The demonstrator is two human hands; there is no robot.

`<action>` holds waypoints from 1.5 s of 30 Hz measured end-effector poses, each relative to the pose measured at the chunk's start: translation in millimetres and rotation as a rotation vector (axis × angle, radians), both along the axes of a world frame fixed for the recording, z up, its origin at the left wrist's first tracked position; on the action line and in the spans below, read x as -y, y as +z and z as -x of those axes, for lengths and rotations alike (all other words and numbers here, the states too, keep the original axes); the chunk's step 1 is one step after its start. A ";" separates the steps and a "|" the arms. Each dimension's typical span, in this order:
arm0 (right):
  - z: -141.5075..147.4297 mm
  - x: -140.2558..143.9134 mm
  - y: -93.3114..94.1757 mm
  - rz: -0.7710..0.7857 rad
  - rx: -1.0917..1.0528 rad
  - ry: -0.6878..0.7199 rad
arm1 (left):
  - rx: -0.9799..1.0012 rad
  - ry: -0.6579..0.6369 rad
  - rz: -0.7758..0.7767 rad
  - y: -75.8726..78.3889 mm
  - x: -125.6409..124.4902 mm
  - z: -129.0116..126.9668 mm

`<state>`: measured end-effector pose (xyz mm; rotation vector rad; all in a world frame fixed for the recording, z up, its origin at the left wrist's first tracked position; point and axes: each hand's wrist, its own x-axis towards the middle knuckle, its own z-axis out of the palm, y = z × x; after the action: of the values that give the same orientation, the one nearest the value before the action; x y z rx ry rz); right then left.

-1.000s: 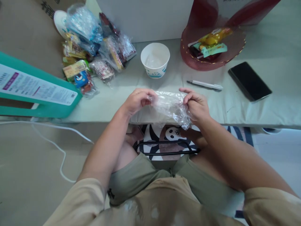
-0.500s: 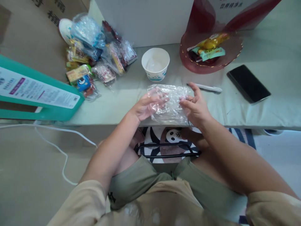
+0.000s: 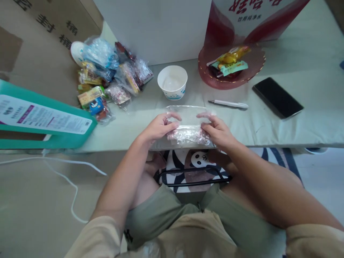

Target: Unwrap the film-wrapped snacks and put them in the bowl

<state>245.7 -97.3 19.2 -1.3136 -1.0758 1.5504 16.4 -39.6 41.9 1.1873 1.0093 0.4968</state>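
At the table's (image 3: 268, 132) near edge, your left hand (image 3: 158, 128) and right hand (image 3: 219, 132) pinched both ends of a clear plastic bag (image 3: 186, 125), half rolled, its far half flat, short of the paper cup (image 3: 172, 81).

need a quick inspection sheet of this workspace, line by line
surface: table, pale green cover
job's things: clear bag at the near edge
clutter: snack pile, paper cup, red plate with snacks, pen, phone, teal box
grippers: left hand and right hand pinch the bag, fingers curled on it
cables: white cable on the floor
surroundings: panda bag between the knees, cardboard at left
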 end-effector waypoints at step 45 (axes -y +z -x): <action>-10.4 -25.5 17.2 0.012 -0.044 -0.138 | -1.225 -0.217 -0.388 53.9 -151.3 -105.4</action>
<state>256.1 -71.8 36.4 -1.3274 -0.9301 1.4786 121.8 111.7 95.8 1.9878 1.8154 -0.3146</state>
